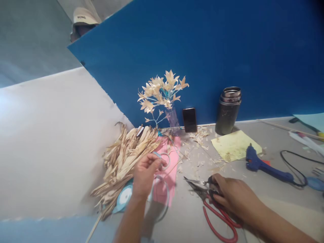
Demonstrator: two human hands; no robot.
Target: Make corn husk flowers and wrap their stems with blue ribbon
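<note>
My left hand (145, 172) is closed in a pinch on a thin pale loop (165, 160), perhaps wire or tape; its exact kind is unclear. Below it, a larger grey loop (165, 194) lies over pink paper (174, 165). My right hand (235, 195) is wrapped round the black handles of what look like small scissors (201, 182), partly hidden by the fingers. Just beneath are red-handled scissors (215, 224), pointing left. Beside my left forearm are a pile of dried husks (129, 152) and a light-blue ribbon roll (124, 198).
Pale husk flowers (162, 88) stand in a clear vase (172, 121), near a phone (189, 120) and a dark flask (228, 111). A blue glue gun (268, 170) touches yellow paper (233, 145). Husk scraps (199, 136) litter the table. A blue partition (215, 50) rises behind; a person's cap (84, 17) shows beyond.
</note>
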